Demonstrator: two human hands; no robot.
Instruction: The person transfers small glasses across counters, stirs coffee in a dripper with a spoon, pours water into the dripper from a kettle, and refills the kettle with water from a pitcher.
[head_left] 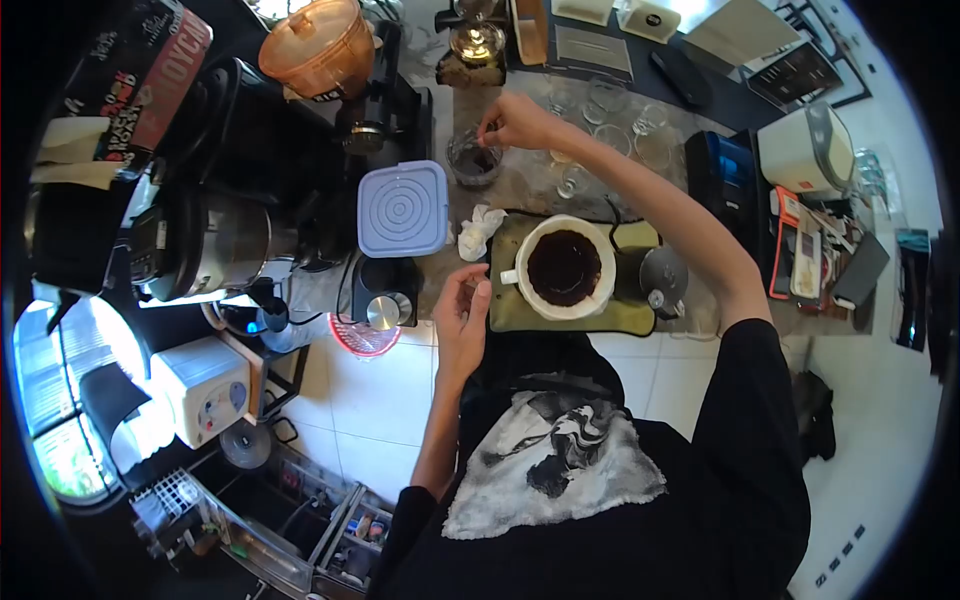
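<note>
While the right hand (515, 122) reaches over to a clear vessel (474, 168), the left hand (462, 316) waits half open by the olive mat (508, 321).

The step in hand looks to be something small done at the vessel, which stands on the tabletop (530, 190) beyond the crumpled tissue (480, 232) and has something dark inside. The right hand's fingers are drawn together at its rim; whether they grip anything or touch the rim cannot be told. The left hand, fingers loosely curled, shows nothing in its hold. Dark grounds (563, 268) line the white dripper (564, 312) on the mat. The next move probably calls for steady fingertips and a lift clear of the rim.
</note>
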